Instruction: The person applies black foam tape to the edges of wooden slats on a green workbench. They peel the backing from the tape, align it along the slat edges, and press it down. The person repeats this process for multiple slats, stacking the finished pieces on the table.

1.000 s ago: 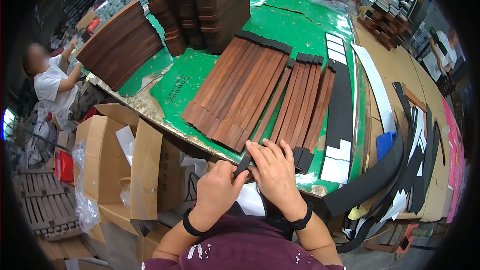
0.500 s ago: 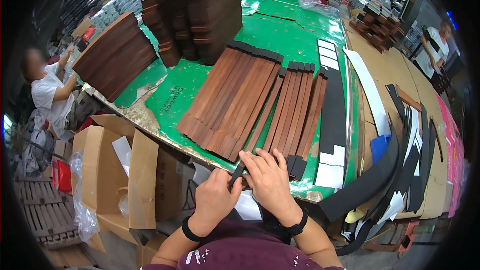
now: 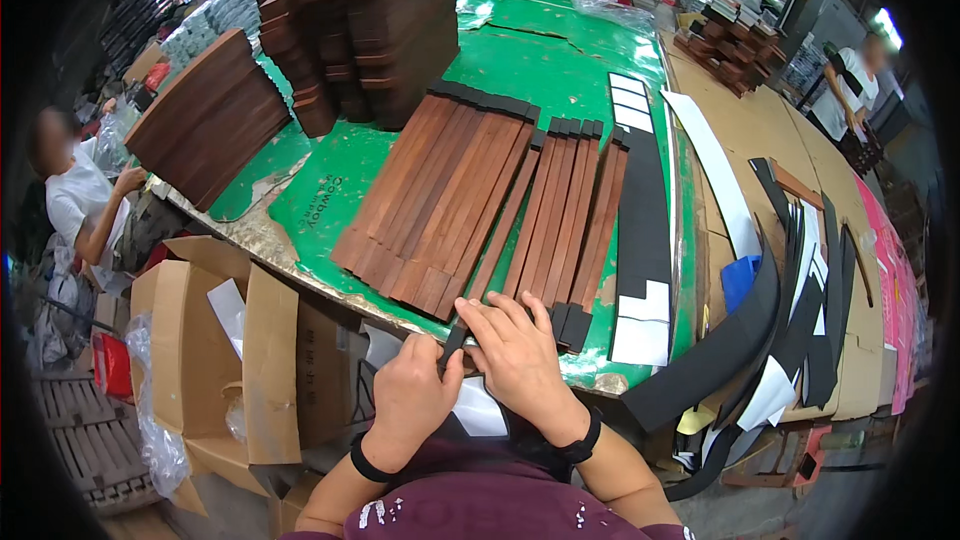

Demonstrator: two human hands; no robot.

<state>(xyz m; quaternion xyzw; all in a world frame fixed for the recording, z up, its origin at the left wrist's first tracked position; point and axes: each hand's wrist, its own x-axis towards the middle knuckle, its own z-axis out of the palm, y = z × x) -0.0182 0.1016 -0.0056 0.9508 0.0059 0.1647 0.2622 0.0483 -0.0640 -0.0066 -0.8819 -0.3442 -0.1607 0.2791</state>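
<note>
A black foam strip [image 3: 455,337] is pinched between the thumb and fingers of my left hand [image 3: 410,395], at the table's near edge. My right hand [image 3: 522,355] grips the near end of a wooden slat [image 3: 503,230], its fingers curved over the top and its thumb beside the foam; the fingers hide the slat's tip. To the left lies a row of reddish-brown slats [image 3: 430,195] with black caps on their far ends. Several narrow slats [image 3: 553,225] stand on edge to the right, and black foam pieces [image 3: 571,328] cover some near ends.
Dark wooden boards [image 3: 400,40] are stacked at the back of the green table [image 3: 335,175]. A black foam sheet [image 3: 643,230] with white patches lies right of the slats, near curved foam strips [image 3: 790,290]. An open cardboard box [image 3: 270,370] stands front left. Other people are around the table.
The whole view has shifted slightly, so the scene sits farther left. My hands keep almost the same hold at the slat's near end.
</note>
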